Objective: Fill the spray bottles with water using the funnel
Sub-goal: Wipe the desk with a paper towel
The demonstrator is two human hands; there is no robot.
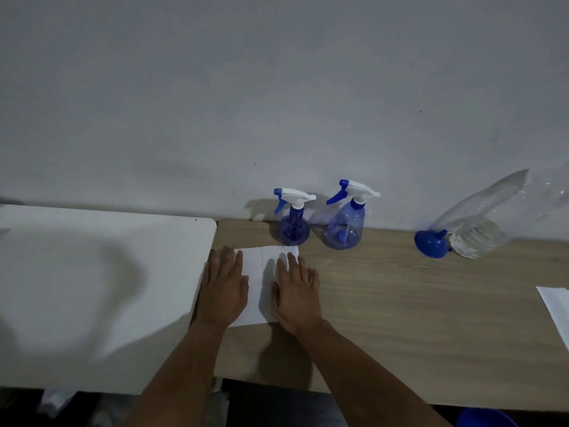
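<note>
Left hand (226, 288) and right hand (295, 292) lie flat, fingers straight, pressing a white paper sheet (261, 272) on the worktop (400, 318), gripping nothing. Two capped spray bottles (294, 224) stand behind. Best unscrew one first, steadily.

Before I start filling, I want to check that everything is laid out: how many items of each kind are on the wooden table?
Blue translucent plastic spray bottles with white trigger heads: 2
Blue plastic funnel: 1
Clear plastic water bottle: 1
White paper sheets: 2, one under both flat hands, one cut off at the right edge
Total: 6
</note>
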